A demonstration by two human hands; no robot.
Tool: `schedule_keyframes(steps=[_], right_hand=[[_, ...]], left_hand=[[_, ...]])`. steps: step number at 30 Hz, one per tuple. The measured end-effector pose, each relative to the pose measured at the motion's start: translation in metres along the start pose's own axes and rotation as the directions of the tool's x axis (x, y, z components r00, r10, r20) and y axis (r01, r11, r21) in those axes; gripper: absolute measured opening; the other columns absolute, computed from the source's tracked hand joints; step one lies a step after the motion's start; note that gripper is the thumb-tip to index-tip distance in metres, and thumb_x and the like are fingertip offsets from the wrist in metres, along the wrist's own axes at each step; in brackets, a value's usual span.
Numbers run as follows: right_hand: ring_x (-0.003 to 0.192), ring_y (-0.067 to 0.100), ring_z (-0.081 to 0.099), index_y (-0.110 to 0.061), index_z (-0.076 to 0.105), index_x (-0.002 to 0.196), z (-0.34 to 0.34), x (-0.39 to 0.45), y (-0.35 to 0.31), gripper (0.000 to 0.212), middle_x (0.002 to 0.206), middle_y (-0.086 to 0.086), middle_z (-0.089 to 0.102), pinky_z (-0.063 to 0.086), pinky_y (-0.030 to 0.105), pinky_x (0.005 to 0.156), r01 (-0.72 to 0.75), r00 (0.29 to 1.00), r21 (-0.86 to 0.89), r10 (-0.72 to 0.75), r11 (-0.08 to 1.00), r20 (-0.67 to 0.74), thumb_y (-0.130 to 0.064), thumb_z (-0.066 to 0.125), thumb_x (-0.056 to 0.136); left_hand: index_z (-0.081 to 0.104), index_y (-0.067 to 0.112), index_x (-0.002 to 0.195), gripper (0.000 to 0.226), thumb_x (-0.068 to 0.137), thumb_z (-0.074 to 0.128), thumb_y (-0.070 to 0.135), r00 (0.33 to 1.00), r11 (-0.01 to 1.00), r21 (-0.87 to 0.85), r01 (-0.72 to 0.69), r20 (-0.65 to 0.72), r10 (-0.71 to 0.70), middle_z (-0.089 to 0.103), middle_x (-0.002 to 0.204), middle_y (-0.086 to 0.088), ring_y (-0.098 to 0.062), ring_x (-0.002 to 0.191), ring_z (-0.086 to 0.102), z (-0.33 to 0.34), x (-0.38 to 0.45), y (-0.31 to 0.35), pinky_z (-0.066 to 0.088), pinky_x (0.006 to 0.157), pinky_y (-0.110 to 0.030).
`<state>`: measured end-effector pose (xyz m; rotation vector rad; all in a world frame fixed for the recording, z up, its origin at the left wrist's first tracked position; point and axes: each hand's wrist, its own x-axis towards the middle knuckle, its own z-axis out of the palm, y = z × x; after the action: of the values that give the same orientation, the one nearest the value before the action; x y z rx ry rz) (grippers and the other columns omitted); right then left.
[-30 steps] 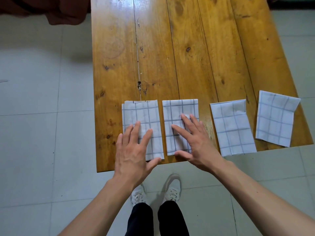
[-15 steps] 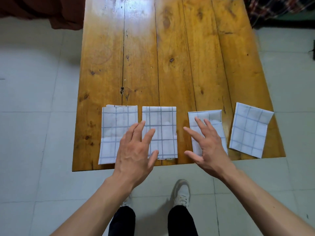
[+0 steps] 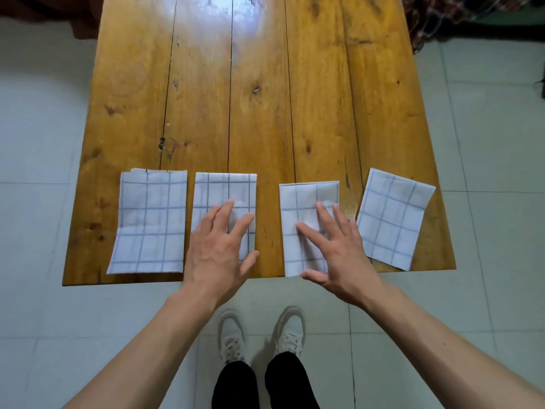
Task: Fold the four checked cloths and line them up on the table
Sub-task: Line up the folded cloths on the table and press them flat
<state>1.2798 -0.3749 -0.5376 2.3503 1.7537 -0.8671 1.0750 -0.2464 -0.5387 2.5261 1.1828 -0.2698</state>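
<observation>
Several folded white cloths with blue checks lie in a row along the near edge of the wooden table [image 3: 265,113]. The leftmost cloth [image 3: 150,222] lies untouched. My left hand [image 3: 219,252] rests flat with straight fingers on the second cloth [image 3: 224,190]. My right hand [image 3: 339,255] lies flat with spread fingers on the third cloth [image 3: 303,208]. The rightmost cloth [image 3: 393,216] sits tilted, apart from the others, near the table's right edge.
A grey tiled floor [image 3: 35,202] surrounds the table. Dark red fabric [image 3: 44,13] shows at the far left and patterned fabric [image 3: 442,16] at the far right. My shoes [image 3: 262,332] stand below the table's near edge.
My left hand moved from the leftmost cloth to the second one. My right hand moved from the second cloth to the third. The view shifted right.
</observation>
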Motion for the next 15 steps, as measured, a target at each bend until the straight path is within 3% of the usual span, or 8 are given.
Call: schedule_keyframes(steps=[9, 15], right_hand=[[0.146, 0.019, -0.030, -0.042, 0.011, 0.154, 0.004, 0.009, -0.001, 0.089, 0.162, -0.005, -0.023, -0.005, 0.043, 0.120, 0.042, 0.998, 0.089, -0.039, 0.995, -0.040, -0.056, 0.065, 0.085], [0.146, 0.020, -0.029, -0.042, 0.008, 0.154, 0.003, 0.019, -0.015, 0.089, 0.163, -0.003, -0.022, -0.006, 0.043, 0.120, 0.048, 0.998, 0.075, -0.045, 0.996, -0.038, -0.055, 0.064, 0.086]], left_hand=[[0.034, 0.034, 0.149, 0.076, 0.084, 0.063, 0.061, 1.000, 1.000, 0.023, 0.017, -0.021, -0.016, 0.023, 0.161, -0.006, -0.029, 0.146, 0.021, 0.009, 0.006, -0.007, 0.030, 0.116, -0.046], [0.032, 0.035, 0.150, 0.077, 0.084, 0.061, 0.062, 1.000, 1.000, 0.012, 0.006, -0.022, -0.005, 0.022, 0.162, -0.006, -0.029, 0.147, 0.020, 0.010, 0.007, -0.010, 0.029, 0.117, -0.046]])
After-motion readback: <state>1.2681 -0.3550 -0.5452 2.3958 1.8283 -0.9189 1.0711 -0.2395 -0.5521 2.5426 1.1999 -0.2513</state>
